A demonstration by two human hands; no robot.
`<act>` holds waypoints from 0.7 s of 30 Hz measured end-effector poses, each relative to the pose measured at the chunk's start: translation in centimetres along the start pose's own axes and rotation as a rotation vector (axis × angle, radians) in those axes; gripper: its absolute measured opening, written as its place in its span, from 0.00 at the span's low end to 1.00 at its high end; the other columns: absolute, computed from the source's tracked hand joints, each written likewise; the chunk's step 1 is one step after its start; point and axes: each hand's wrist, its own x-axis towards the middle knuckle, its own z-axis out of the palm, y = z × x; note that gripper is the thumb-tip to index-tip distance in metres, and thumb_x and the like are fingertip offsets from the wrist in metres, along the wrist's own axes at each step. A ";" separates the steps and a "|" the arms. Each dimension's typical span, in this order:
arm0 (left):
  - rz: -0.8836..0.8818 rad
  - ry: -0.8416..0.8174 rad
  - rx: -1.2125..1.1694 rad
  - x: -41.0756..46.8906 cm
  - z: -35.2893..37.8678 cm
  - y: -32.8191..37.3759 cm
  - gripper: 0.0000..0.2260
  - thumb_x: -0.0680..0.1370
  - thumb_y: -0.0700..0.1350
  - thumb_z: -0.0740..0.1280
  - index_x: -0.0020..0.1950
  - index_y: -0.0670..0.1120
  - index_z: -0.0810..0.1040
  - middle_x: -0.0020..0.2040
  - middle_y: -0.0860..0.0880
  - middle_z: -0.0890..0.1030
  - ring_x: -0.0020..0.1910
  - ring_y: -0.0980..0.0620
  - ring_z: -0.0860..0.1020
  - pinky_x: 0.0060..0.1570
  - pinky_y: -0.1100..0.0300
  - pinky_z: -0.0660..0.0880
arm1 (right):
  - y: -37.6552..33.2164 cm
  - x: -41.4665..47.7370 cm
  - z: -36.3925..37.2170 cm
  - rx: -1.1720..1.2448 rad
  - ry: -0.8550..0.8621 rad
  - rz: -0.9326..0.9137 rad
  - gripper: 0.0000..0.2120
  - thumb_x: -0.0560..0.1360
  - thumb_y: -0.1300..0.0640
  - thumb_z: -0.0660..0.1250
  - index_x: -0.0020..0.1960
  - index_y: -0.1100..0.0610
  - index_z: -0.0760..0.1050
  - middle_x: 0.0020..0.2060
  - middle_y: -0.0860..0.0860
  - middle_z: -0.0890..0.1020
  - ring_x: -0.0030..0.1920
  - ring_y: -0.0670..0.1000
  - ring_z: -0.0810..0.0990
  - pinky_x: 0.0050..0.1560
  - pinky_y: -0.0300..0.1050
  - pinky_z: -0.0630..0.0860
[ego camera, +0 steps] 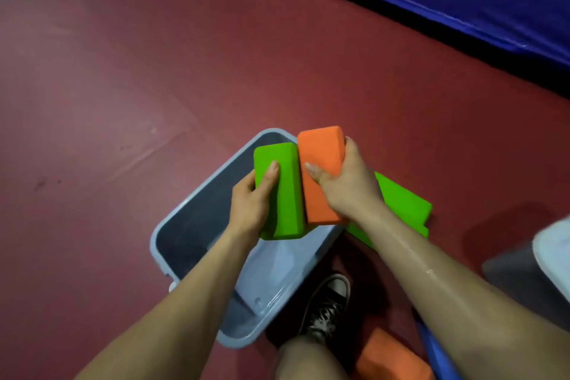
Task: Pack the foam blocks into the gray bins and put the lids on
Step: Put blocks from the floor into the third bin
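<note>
Gripping one green foam block (287,194), the left hand (249,207) wraps thumb and fingers round its near half. The right hand (348,182) clasps one orange foam block (320,157), which touches the green one. Both hang over one open gray bin (172,219) below the hands. Under the right forearm, green blocks (404,203), apparently two stacked, lie on the floor (123,71). A second orange block (391,358) lies behind the right elbow.
</note>
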 end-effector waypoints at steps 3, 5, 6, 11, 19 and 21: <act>-0.032 0.126 0.004 -0.1 -4.7 -2.8 0.12 0.79 0.53 0.67 0.45 0.45 0.81 0.39 0.47 0.81 0.37 0.51 0.78 0.40 0.53 0.78 | -0.4 0.1 6.0 -0.026 -0.163 -0.064 0.43 0.73 0.39 0.70 0.79 0.52 0.53 0.73 0.53 0.70 0.69 0.58 0.72 0.68 0.53 0.69; -0.077 0.194 0.011 -0.6 -7.6 -5.5 0.11 0.80 0.52 0.66 0.48 0.46 0.81 0.42 0.47 0.83 0.40 0.51 0.80 0.45 0.50 0.80 | -0.1 -0.4 9.9 -0.057 -0.264 -0.071 0.43 0.73 0.39 0.70 0.79 0.51 0.53 0.74 0.52 0.69 0.70 0.58 0.71 0.68 0.51 0.69; -0.102 0.220 0.003 -0.9 -8.9 -7.2 0.11 0.80 0.52 0.66 0.50 0.46 0.81 0.44 0.46 0.84 0.42 0.50 0.81 0.49 0.47 0.80 | 0.4 -0.7 11.7 -0.070 -0.315 -0.065 0.43 0.73 0.39 0.70 0.79 0.51 0.53 0.72 0.53 0.71 0.69 0.58 0.72 0.67 0.50 0.69; -0.272 0.336 0.003 -2.3 -12.5 -15.7 0.29 0.69 0.66 0.69 0.63 0.49 0.76 0.55 0.46 0.84 0.55 0.45 0.82 0.57 0.38 0.78 | 4.4 -2.0 18.8 -0.100 -0.558 0.029 0.44 0.71 0.37 0.71 0.78 0.49 0.54 0.70 0.53 0.74 0.68 0.57 0.74 0.67 0.50 0.71; -0.284 0.386 0.303 -2.4 -12.8 -19.1 0.28 0.80 0.48 0.66 0.78 0.48 0.60 0.70 0.54 0.69 0.68 0.56 0.69 0.69 0.56 0.66 | 8.6 -1.5 23.5 -0.139 -0.693 0.136 0.43 0.71 0.38 0.71 0.78 0.47 0.54 0.69 0.52 0.75 0.66 0.55 0.75 0.67 0.50 0.71; -0.208 0.381 0.426 -1.8 -13.3 -19.8 0.28 0.81 0.45 0.66 0.79 0.48 0.60 0.73 0.54 0.67 0.70 0.56 0.65 0.71 0.57 0.63 | 8.9 -1.2 24.7 -0.169 -0.711 0.132 0.43 0.72 0.39 0.71 0.79 0.49 0.53 0.70 0.54 0.74 0.67 0.57 0.75 0.67 0.51 0.71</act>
